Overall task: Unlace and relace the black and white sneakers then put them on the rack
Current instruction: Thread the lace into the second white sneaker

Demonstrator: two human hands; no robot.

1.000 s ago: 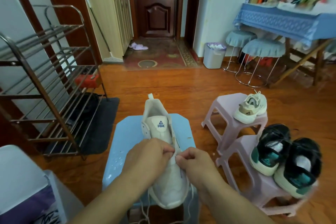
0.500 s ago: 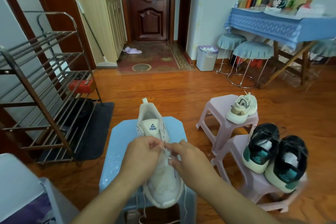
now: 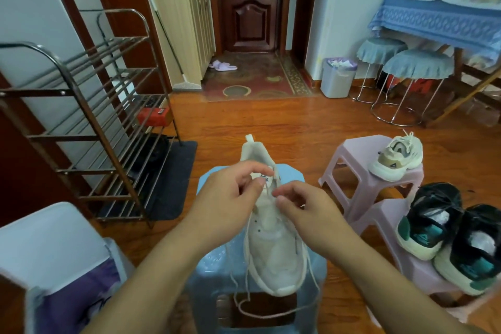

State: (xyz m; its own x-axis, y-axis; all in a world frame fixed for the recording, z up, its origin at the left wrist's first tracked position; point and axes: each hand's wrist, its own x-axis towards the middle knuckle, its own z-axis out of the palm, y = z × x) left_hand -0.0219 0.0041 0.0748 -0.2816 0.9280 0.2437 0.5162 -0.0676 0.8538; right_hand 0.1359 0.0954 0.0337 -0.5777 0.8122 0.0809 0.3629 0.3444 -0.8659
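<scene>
A wooden floor [image 3: 271, 127] is seen across the room, and on its left side a metal shoe rack [image 3: 89, 116] is stood against the wall, with a dark mat [image 3: 173, 184] laid under its foot. At the far right a table covered by a blue cloth [image 3: 433, 19] is loaded with books, and two round stools with blue covers [image 3: 417, 65] are tucked beside it, near a pale bin [image 3: 337, 77]. In the middle foreground a light blue stool [image 3: 311, 274] is placed, and on its seat a white sneaker [image 3: 273, 249] is laid with its toe toward the camera and its heel toward the door. To the right two pink stools [image 3: 349, 160] are set close together; a second white sneaker [image 3: 397, 158] is rested on the farther one, and a pair of black and green sneakers [image 3: 450, 236] is sat on the nearer one, well apart from the rack. The left hand [image 3: 230, 195] is held over the tongue of the white sneaker with its fingers curled, and a white lace [image 3: 271, 312] is pinched between thumb and forefinger. The right hand [image 3: 306, 206] is held just beside it, fingers bent, with the other part of the lace pinched at the fingertips. The loose ends of the lace are hung down over the front edge of the blue stool
</scene>
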